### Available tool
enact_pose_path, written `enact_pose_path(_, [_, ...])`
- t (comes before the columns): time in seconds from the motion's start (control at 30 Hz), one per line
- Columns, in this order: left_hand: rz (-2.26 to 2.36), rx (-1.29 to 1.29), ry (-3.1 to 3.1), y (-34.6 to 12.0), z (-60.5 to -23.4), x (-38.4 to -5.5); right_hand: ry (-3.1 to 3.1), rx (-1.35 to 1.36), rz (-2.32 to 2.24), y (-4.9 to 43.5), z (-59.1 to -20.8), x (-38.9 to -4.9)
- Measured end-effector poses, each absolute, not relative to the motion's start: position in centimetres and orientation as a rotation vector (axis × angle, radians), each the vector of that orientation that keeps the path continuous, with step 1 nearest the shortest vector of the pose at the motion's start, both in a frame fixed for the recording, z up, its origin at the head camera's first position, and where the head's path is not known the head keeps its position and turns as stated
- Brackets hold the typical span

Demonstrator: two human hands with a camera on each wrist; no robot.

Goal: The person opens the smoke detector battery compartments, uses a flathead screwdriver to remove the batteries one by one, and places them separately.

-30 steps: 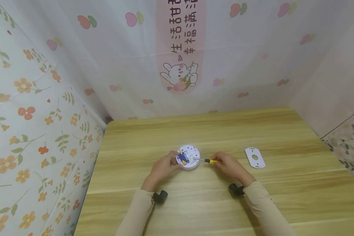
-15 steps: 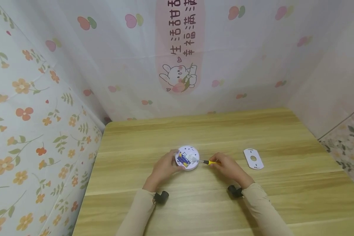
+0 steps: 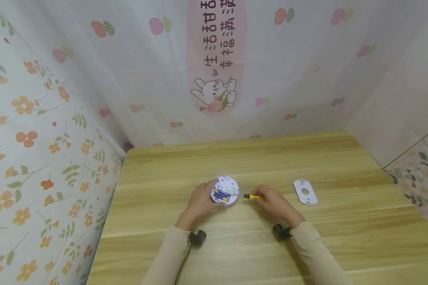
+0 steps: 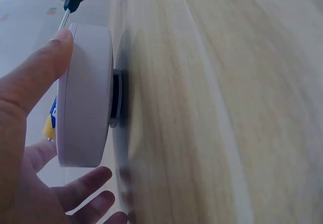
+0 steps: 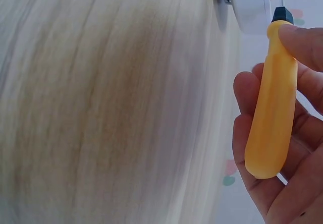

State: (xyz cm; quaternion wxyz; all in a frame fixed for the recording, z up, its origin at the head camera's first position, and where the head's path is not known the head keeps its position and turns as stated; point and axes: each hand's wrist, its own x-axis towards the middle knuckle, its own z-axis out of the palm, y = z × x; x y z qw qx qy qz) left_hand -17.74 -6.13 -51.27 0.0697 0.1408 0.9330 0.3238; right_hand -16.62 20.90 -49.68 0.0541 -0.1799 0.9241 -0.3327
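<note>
A round white battery-powered device [image 3: 232, 183] is tilted just above the table, its open back facing up and away. Blue-and-yellow batteries [image 3: 220, 194] lie in that back, on its left side. My left hand [image 3: 201, 201] holds the rim from the left, thumb along the near edge and fingers around the far side. In my right hand [image 3: 271, 201] is a screwdriver [image 3: 252, 196] with a yellow handle, pinched near its black collar in the right wrist view. Its metal shaft points left onto the device's back, beside the batteries; the exact tip contact is too small to tell.
A flat white mounting plate [image 3: 310, 186] with a round centre hole lies on the wooden table [image 3: 171, 166], right of my right hand. Printed curtains [image 3: 157, 79] hang behind and to the left of the table.
The device appears turned slightly within my left hand, its batteries lying at a flatter slant. The screwdriver stays against its back. The head view has shifted a little.
</note>
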Motion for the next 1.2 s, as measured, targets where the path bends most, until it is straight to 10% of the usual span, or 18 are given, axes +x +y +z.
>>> enact_pose_path(1.2, [1.064,0.368,2.725,-7.0,-50.9,-17.7,2.957,-0.729,-0.648,21.3,-46.6,-16.5])
